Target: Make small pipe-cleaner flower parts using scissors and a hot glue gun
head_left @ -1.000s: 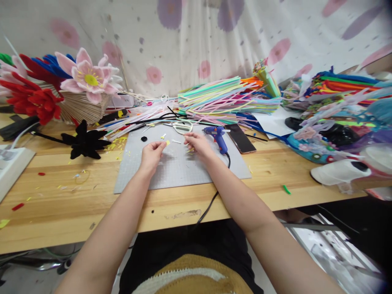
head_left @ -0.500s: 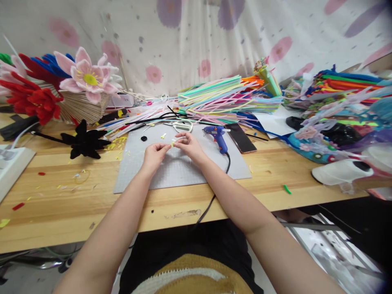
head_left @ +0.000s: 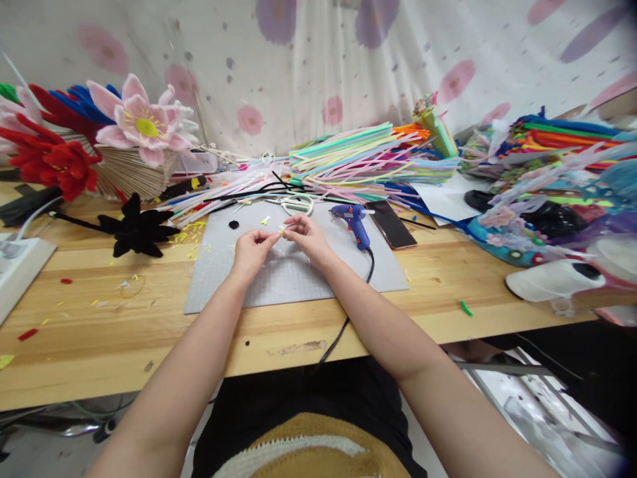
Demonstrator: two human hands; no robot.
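Above a grey cutting mat [head_left: 293,285], my left hand [head_left: 253,252] and my right hand [head_left: 307,240] meet fingertip to fingertip. Both pinch a tiny yellow and white piece [head_left: 281,232], mostly covered by the fingers; its exact kind is too small to make out. Just behind it on the mat lies a similar small yellow and white piece [head_left: 265,220]. Scissors with pale handles [head_left: 298,204] rest beyond my right hand. To the right is a blue glue gun [head_left: 351,222], its black cord running toward the table's front edge. A small black disc [head_left: 233,225] sits left of the hands.
Bundles of pastel pipe cleaners [head_left: 348,156] lie along the back. A phone [head_left: 391,224] is beside the glue gun. On the left are a black fuzzy flower [head_left: 137,229], a pink flower [head_left: 144,126] and a power strip [head_left: 22,272]. A white bottle [head_left: 555,279] lies at right.
My hands stay in nearly the same place, still pinching the small piece. Only the fingertips have shifted slightly.
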